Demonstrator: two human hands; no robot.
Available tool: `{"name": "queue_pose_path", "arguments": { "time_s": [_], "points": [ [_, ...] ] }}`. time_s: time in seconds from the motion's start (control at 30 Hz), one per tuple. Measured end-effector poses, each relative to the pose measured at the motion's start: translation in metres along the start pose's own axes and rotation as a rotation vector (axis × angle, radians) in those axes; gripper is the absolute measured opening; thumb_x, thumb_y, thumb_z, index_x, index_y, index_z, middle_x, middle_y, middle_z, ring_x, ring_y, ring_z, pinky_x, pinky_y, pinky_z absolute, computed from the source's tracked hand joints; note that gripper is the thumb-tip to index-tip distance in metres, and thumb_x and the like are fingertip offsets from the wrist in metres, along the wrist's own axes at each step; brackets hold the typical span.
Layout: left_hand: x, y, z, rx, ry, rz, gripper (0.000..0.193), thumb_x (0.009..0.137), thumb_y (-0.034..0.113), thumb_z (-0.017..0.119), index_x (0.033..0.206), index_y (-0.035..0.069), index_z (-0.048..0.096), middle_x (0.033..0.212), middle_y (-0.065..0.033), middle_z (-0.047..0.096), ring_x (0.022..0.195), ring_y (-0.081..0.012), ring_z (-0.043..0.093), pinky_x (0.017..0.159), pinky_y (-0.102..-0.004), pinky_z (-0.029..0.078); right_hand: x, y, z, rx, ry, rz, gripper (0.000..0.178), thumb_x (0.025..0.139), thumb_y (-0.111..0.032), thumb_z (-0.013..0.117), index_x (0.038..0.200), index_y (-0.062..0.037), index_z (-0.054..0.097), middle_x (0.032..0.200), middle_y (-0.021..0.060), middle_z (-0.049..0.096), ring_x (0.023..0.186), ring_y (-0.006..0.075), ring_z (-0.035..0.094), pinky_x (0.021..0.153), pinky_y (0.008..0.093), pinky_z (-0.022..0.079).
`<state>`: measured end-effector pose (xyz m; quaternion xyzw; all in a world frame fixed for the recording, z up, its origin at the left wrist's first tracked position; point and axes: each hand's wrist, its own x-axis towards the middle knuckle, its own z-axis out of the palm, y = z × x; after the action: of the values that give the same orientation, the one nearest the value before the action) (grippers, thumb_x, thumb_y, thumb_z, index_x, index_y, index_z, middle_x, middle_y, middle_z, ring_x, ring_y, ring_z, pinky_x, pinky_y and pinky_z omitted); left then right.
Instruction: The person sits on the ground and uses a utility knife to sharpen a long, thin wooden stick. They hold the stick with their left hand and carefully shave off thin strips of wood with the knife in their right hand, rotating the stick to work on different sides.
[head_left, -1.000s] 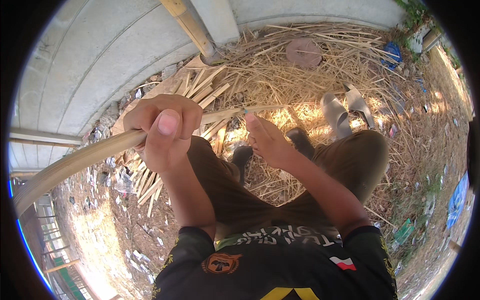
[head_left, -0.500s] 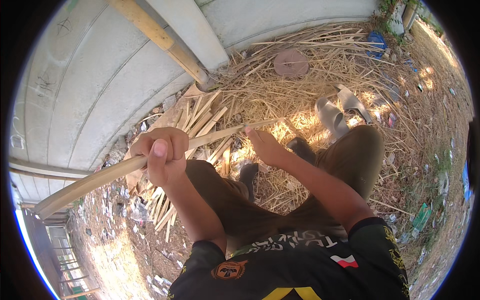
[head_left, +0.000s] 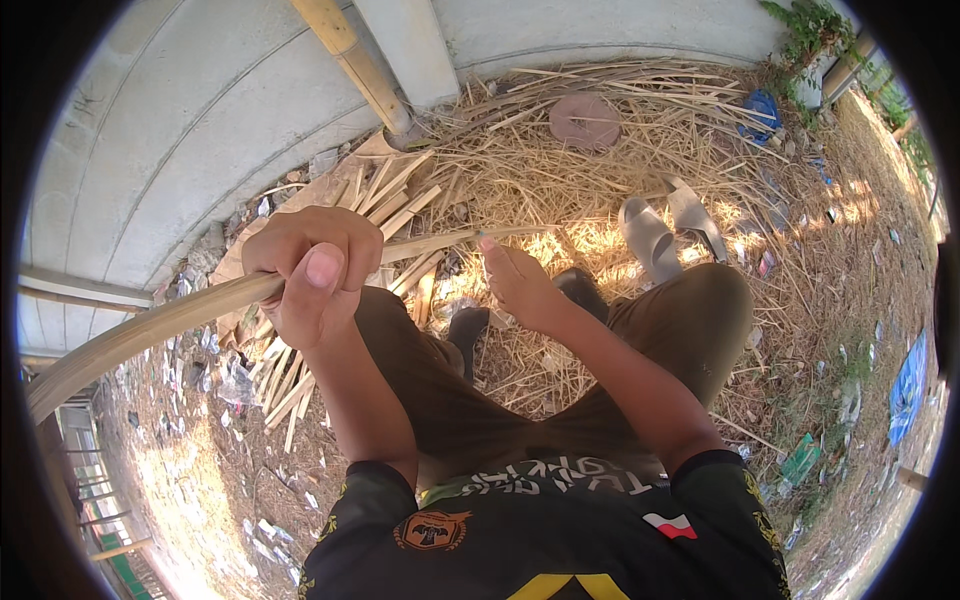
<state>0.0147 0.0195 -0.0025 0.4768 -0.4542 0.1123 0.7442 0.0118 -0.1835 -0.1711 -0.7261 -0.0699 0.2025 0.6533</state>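
My left hand (head_left: pixel 315 272) is wrapped round a long pale bamboo strip (head_left: pixel 160 330), its thumb on top. The strip's thick end reaches the left rim of the view, and its thin end slants away between my knees. My right hand (head_left: pixel 520 288) is closed, its fingertips touching the thin part of the strip. Whatever else those fingers hold is hidden. Split bamboo slats (head_left: pixel 400 205) lie in a pile beyond my left hand, partly on a brown cardboard sheet (head_left: pixel 330 180).
Bamboo shavings (head_left: pixel 600 190) cover the ground before my feet. A pair of grey sandals (head_left: pixel 650 238) lies beyond my right knee. Further off are a round brownish disc (head_left: pixel 585 122), a grey wall (head_left: pixel 200 110) and a leaning bamboo pole (head_left: pixel 350 60). Litter lies on both sides.
The thick end of the strip has swung out toward the left rim. Both hands appear slightly higher and further left, while the whole view has shifted a little.
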Motion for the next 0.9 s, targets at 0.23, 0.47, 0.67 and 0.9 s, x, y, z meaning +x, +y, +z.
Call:
{"name": "queue_pose_path", "arguments": {
  "time_s": [0.23,0.47,0.67,0.9],
  "points": [
    [-0.003,0.001,-0.009,-0.004,0.049,0.018,0.047,0.097,0.000,0.056,0.065,0.014,0.026,0.050,0.0044,0.027,0.040,-0.0078,0.024,0.039,-0.0290,0.014,0.026,0.027,-0.004,0.055,-0.012,0.100,0.070,0.111,-0.059,0.034,0.092,0.0032,0.062,0.076,0.0108,0.056,0.076,0.0232,0.054,0.077,0.0436,0.046],
    [-0.008,0.005,-0.023,0.080,0.073,-0.018,0.044,0.099,0.008,0.052,0.062,0.014,0.029,0.048,0.0053,0.026,0.037,-0.0077,0.023,0.037,-0.0289,0.017,0.029,0.025,0.003,-0.144,0.055,0.042,0.075,0.110,-0.060,0.028,0.104,0.0043,0.065,0.093,0.0259,0.067,0.094,0.0417,0.066,0.093,0.0505,0.048],
    [-0.010,0.004,-0.026,0.092,0.140,-0.044,0.044,0.099,0.009,0.053,0.062,0.014,0.030,0.048,0.0051,0.026,0.038,-0.0081,0.023,0.038,-0.0301,0.015,0.036,0.033,0.001,-0.211,0.084,0.047,0.074,0.110,-0.060,0.027,0.104,0.0036,0.065,0.099,0.0298,0.068,0.099,0.0479,0.065,0.094,0.0528,0.048],
    [-0.009,0.006,-0.026,0.089,0.177,-0.052,0.044,0.099,0.009,0.053,0.062,0.014,0.030,0.048,0.0050,0.026,0.038,-0.0082,0.023,0.039,-0.0298,0.016,0.041,0.035,0.001,-0.218,0.097,0.088,0.074,0.109,-0.061,0.028,0.102,0.0027,0.066,0.097,0.0298,0.067,0.097,0.0463,0.066,0.094,0.0519,0.048]
  ]
}}
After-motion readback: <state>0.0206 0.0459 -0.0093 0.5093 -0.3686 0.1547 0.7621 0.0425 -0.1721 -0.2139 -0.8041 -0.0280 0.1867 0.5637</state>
